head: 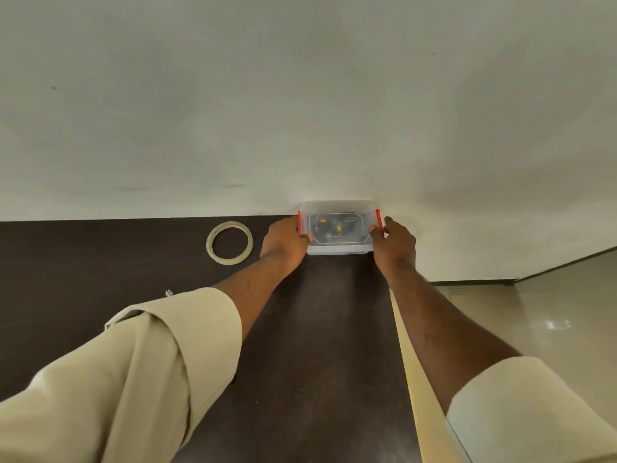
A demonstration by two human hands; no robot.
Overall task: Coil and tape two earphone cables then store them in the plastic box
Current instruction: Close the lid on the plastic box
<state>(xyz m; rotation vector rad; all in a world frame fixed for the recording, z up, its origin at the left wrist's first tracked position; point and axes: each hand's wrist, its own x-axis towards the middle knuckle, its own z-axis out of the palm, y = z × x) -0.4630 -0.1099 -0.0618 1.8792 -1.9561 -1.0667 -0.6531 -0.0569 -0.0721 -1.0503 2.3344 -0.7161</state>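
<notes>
**Both hands on the closed box at the wall**

A tape roll lies flat on the dark table, just left of the left hand. That hand grips the box at its left red latch, fingers curled round the edge. The clear box (lid on) sits against the wall; dark shapes inside are probably the earphones. The right hand holds the right end, thumb by its latch.

Person wears a loose beige long-sleeved garment. Left sleeve is pushed up near the elbow, with folds and a wide cuff. Right sleeve is rolled likewise, forearms bare.
</notes>
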